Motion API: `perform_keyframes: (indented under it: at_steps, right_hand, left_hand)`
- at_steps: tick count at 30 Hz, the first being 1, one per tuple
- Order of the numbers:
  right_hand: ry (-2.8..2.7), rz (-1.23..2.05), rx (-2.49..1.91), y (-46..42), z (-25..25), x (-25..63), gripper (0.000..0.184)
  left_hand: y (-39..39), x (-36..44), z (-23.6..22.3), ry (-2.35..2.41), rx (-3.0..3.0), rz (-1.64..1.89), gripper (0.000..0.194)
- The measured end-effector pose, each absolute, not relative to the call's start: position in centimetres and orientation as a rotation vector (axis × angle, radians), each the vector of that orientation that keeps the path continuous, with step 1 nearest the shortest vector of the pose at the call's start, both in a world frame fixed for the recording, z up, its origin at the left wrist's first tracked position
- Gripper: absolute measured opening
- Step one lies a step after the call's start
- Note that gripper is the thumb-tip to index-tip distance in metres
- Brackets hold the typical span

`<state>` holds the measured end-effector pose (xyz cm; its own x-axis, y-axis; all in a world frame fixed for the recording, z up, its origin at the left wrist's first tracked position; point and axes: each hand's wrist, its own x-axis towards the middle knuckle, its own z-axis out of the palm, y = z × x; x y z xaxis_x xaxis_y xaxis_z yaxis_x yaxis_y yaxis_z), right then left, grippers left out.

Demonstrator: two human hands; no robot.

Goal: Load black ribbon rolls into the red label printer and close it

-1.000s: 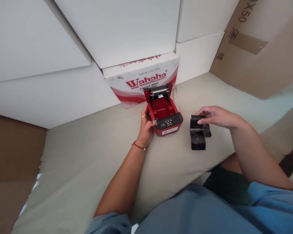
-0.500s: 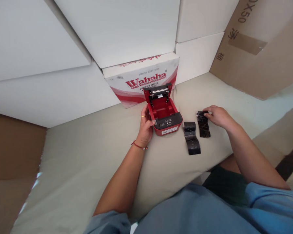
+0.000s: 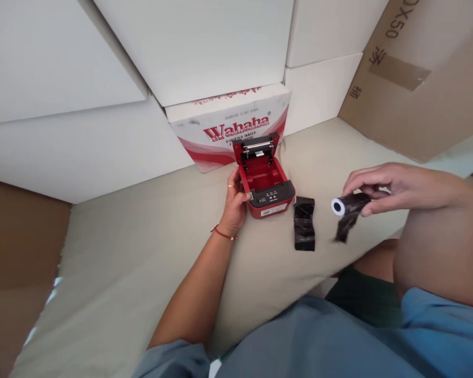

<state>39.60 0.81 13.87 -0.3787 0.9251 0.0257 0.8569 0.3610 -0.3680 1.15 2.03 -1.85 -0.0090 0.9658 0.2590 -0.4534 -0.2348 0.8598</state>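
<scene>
A small red and black printer (image 3: 274, 202) stands on the cloth-covered table with its lid raised, showing a bare red bay. My left hand (image 3: 235, 205) grips its left side, thumb on the front corner and fingers behind. Lifted above the table to the right, my right hand (image 3: 382, 189) pinches a roll of black paper (image 3: 349, 205); its white end with a dark core faces left. The roll's loose tail hangs down, blurred. Between the printer and that roll, a strip of black paper (image 3: 305, 226) lies wavy on the cloth.
A white and red Wahaha water carton (image 3: 220, 144) stands right behind the printer's lid. White boxes (image 3: 220, 47) are stacked along the back. Brown cardboard boxes (image 3: 425, 94) flank the right, and another brown box (image 3: 23, 241) is at the left. Beige cloth (image 3: 142, 262) covers the table.
My right hand has picked the black roll up off the table, raising it toward me with its tail dangling. The other black strip now lies flatter. My left hand stays on the printer.
</scene>
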Motion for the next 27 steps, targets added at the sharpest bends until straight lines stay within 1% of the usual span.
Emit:
perform_keyframes:
  at_steps: [4, 8, 10, 12, 15, 19, 22, 25, 27]
  right_hand:
    - [-2.432, 0.474, -1.479, 2.4, 16.0, 31.7, 0.046]
    - [-2.534, 0.577, -1.346, 4.5, 16.4, 24.9, 0.038]
    - [-2.573, 0.529, -1.429, 5.3, 16.2, 22.7, 0.037]
    - [-2.596, 0.377, -1.599, 5.8, 16.0, 20.9, 0.039]
    - [-2.635, 0.198, -1.766, 6.1, 15.5, 19.0, 0.04]
    - [-2.66, 0.125, -1.807, 6.5, 14.6, 17.5, 0.037]
    - [-2.668, 0.137, -1.822, 6.9, 14.4, 17.3, 0.04]
    - [-2.667, 0.211, -1.705, 6.2, 14.7, 18.1, 0.044]
    - [-2.6, 0.262, -1.546, 4.8, 14.9, 19.5, 0.04]
  left_hand:
    - [2.0, 1.4, -1.7, 0.685, 1.043, 1.546, 0.093]
    - [2.2, 1.5, -1.7, 0.684, 1.035, 1.573, 0.093]
    - [2.3, 1.5, -1.8, 0.68, 1.049, 1.565, 0.094]
    - [2.3, 1.6, -2.0, 0.681, 1.062, 1.558, 0.093]
    - [2.3, 1.8, -2.1, 0.696, 1.054, 1.576, 0.089]
    - [2.3, 2.1, -2.0, 0.703, 1.029, 1.592, 0.084]
    - [2.3, 2.1, -1.9, 0.705, 1.018, 1.586, 0.085]
    - [2.3, 2.0, -1.9, 0.708, 1.024, 1.581, 0.085]
    - [2.2, 2.0, -1.8, 0.701, 1.039, 1.579, 0.085]
